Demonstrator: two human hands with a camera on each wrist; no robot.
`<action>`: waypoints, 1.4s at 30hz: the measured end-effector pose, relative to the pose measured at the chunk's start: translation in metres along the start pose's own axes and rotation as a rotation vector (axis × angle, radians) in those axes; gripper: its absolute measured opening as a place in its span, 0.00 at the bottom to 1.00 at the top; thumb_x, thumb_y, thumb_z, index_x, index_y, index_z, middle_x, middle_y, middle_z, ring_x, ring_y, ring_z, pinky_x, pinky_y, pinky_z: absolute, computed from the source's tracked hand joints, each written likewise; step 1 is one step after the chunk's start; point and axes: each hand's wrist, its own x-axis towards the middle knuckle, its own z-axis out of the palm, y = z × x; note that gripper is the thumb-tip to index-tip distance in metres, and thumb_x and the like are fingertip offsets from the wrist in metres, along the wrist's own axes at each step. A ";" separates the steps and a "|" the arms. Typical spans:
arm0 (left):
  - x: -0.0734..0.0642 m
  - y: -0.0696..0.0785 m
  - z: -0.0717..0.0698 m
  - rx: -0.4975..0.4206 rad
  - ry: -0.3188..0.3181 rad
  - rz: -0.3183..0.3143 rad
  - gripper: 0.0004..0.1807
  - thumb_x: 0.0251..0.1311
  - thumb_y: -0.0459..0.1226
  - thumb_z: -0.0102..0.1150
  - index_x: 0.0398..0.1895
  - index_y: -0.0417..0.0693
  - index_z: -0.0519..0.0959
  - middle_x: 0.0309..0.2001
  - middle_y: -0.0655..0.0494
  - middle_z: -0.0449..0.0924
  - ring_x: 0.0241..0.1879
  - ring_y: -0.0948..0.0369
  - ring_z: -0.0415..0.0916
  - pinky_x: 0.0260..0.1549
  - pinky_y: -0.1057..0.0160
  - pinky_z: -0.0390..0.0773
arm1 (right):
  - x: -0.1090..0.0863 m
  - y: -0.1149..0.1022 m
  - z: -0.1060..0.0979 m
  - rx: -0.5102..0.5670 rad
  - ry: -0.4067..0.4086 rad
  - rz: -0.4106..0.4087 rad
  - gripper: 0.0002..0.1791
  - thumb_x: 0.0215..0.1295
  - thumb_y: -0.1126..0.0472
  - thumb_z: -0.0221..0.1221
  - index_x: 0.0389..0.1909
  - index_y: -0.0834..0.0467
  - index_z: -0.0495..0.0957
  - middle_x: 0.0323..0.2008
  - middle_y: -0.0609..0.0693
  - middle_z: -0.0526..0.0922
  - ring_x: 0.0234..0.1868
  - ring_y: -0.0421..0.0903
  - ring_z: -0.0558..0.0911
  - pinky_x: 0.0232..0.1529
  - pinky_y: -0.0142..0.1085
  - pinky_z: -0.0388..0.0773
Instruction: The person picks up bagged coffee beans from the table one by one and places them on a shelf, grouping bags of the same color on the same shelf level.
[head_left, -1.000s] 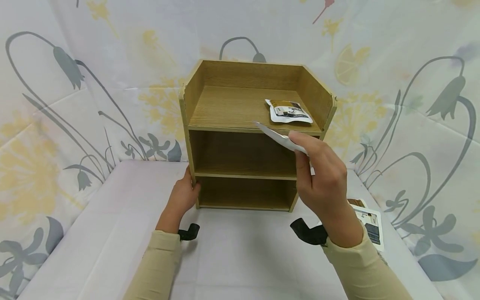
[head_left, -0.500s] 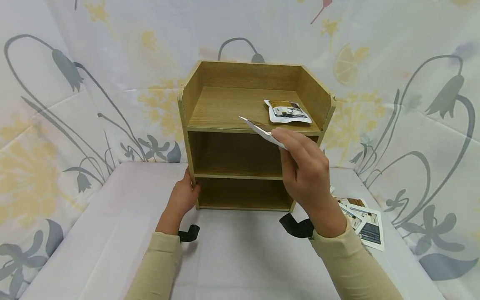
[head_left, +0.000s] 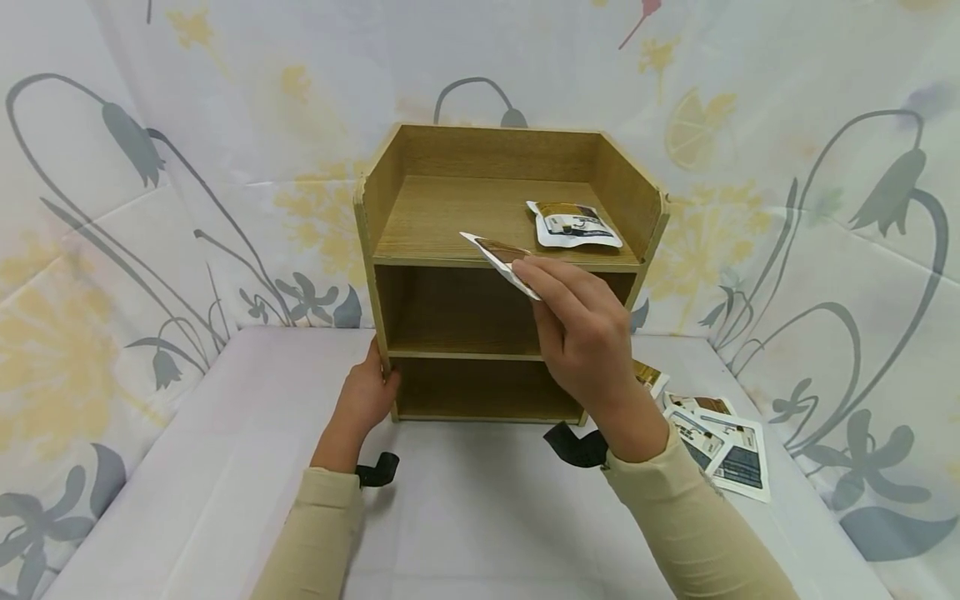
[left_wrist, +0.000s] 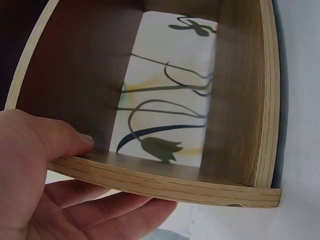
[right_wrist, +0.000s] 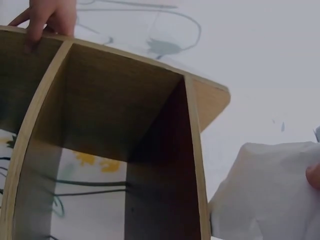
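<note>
A small wooden shelf unit [head_left: 495,353] with an open top tray and two compartments stands on the white cloth. My left hand [head_left: 365,392] grips its left side panel low down; in the left wrist view the thumb [left_wrist: 70,140] lies inside the panel and the fingers [left_wrist: 115,210] outside. My right hand [head_left: 588,342] pinches a flat white-and-brown packet [head_left: 498,257], tilted, in front of the top shelf's edge. Its plain white back [right_wrist: 270,190] shows in the right wrist view. Another packet [head_left: 576,225] lies on the right of the top shelf.
Several similar packets [head_left: 738,454] lie in a loose pile on the cloth to the right of the shelf unit, partly behind my right forearm. A flower-printed cloth [head_left: 225,125] hangs behind and along both sides.
My right hand has moved left with the packet, along the front of the top shelf, uncovering more of the packet pile. My left hand keeps its grip on the side panel.
</note>
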 end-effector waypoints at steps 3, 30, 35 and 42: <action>-0.001 0.000 0.001 0.003 0.009 0.006 0.36 0.69 0.38 0.47 0.75 0.39 0.46 0.54 0.28 0.76 0.48 0.39 0.81 0.44 0.43 0.79 | 0.000 0.000 0.004 -0.005 -0.008 0.010 0.16 0.65 0.70 0.54 0.51 0.57 0.82 0.49 0.53 0.86 0.51 0.50 0.84 0.51 0.45 0.78; -0.001 -0.004 0.004 0.035 0.029 0.032 0.35 0.70 0.39 0.45 0.75 0.37 0.47 0.54 0.28 0.77 0.47 0.38 0.81 0.44 0.42 0.80 | 0.005 0.006 0.035 -0.102 -0.153 -0.032 0.14 0.63 0.69 0.57 0.48 0.60 0.83 0.50 0.55 0.85 0.54 0.52 0.82 0.60 0.45 0.73; -0.001 -0.003 0.003 0.028 0.027 0.024 0.35 0.69 0.38 0.46 0.75 0.37 0.47 0.54 0.28 0.77 0.47 0.38 0.81 0.43 0.43 0.80 | 0.008 0.007 0.036 -0.119 -0.194 -0.036 0.16 0.63 0.69 0.54 0.49 0.60 0.83 0.51 0.56 0.85 0.56 0.52 0.81 0.63 0.47 0.71; -0.001 -0.002 0.002 0.024 0.034 0.028 0.34 0.69 0.38 0.46 0.74 0.38 0.49 0.54 0.28 0.77 0.48 0.38 0.80 0.44 0.42 0.79 | 0.014 0.006 0.039 -0.108 -0.224 -0.004 0.19 0.60 0.70 0.50 0.49 0.61 0.83 0.52 0.56 0.84 0.57 0.51 0.81 0.63 0.46 0.70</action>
